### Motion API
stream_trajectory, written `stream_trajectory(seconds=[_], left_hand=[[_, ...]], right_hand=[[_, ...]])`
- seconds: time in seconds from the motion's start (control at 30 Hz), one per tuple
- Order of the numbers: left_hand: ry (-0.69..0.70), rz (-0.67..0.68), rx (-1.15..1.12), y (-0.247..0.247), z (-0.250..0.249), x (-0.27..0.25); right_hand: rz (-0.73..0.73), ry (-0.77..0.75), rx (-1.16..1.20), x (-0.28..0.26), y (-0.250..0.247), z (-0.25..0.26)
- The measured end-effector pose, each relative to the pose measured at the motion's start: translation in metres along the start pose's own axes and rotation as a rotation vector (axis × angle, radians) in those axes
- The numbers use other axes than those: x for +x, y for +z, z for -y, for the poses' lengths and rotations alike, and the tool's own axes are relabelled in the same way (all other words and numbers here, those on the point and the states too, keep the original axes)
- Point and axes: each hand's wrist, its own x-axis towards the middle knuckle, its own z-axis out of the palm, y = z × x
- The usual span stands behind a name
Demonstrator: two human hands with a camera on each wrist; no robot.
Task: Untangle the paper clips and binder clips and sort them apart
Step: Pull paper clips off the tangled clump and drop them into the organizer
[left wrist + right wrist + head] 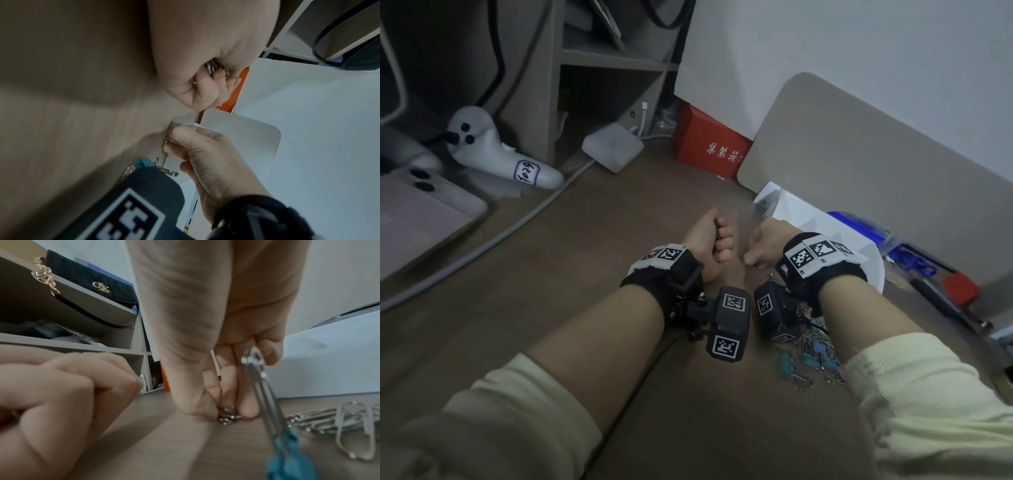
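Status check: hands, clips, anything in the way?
Left hand fisted round silver paper clips. Right hand pinching paper clips at the desk. Mixed pile unsorted under right wrist. No obstruction visible.

"1029" on white controller (500,150)

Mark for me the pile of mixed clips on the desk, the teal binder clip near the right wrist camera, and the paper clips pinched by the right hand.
pile of mixed clips (812,353): head view, middle of heap.
teal binder clip (287,465): right wrist view, teal body.
paper clips (227,416): right wrist view, wire loops under the fingertips of the right hand (218,353).
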Motion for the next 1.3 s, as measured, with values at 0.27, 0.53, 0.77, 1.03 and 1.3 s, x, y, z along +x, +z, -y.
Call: stream_trajectory(seconds=[0.27,0.53,0.77,1.03,1.3], left_hand=[[-0.015,0.024,0.057,0.001,0.002,0.0],[-0.083,0.068,0.152,0.004,0.004,-0.005],[-0.117,0.143,0.385,0.013,0.015,-0.016],[-0.045,0.156,0.528,0.021,0.031,-0.03],[-0.113,0.244,0.476,0.026,0.043,-0.025]], right_hand=[[0.025,0.007,-0.174,-0.001,-0.001,-0.005],[-0.104,-0.066,0.119,-0.046,-0.022,-0.011],[-0.203,-0.083,0.585,-0.101,-0.012,-0.027],[-0.333,-0.117,0.937,-0.117,0.016,-0.031],[-0.216,-0.182,1.253,-0.12,0.015,-0.021]])
